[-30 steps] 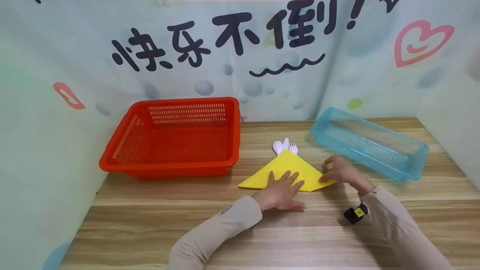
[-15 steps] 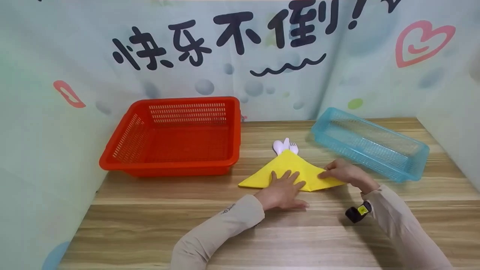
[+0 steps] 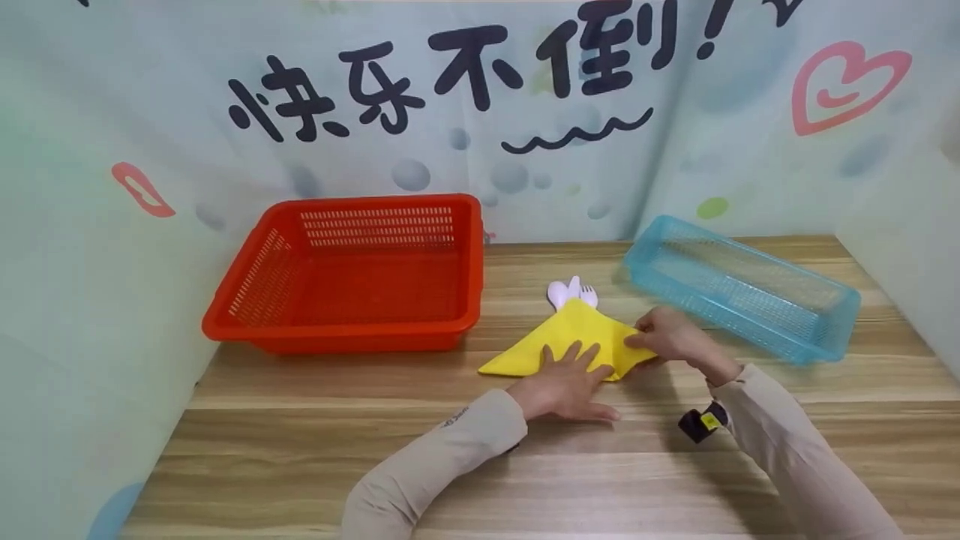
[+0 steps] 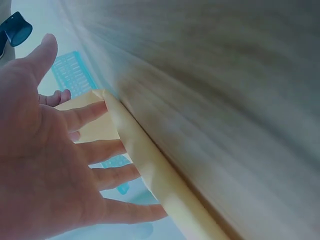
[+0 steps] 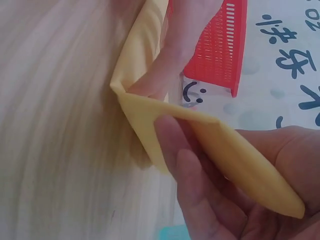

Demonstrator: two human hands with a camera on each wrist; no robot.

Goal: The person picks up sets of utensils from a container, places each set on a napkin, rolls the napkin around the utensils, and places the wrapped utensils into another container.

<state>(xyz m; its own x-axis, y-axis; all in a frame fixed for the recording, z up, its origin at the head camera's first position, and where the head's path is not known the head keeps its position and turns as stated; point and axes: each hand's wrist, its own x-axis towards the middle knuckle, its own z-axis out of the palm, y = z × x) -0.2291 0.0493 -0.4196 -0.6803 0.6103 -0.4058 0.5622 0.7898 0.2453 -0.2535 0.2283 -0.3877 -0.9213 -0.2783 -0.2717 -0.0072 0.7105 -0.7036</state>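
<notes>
A yellow napkin (image 3: 579,324), folded into a triangle, lies on the wooden table. The heads of a pale plastic spoon (image 3: 556,293), knife (image 3: 574,286) and fork (image 3: 589,295) stick out past its top point; their handles are hidden beneath it. My left hand (image 3: 564,384) rests on the napkin's lower middle with fingers spread and straight. At the right corner, my right hand (image 3: 673,335) pinches the cloth and holds it raised. The right wrist view shows that napkin flap (image 5: 245,167) bent up between thumb and fingers.
To the left stands a large red plastic basket (image 3: 341,332). A long blue plastic basket (image 3: 742,319) sits at an angle at the back right, just beyond my right hand. A printed curtain (image 3: 420,161) hangs behind the table.
My right hand has gone from touching the napkin's right corner to gripping it. It has lifted that corner and brought it slightly left. My left hand stays in place.
</notes>
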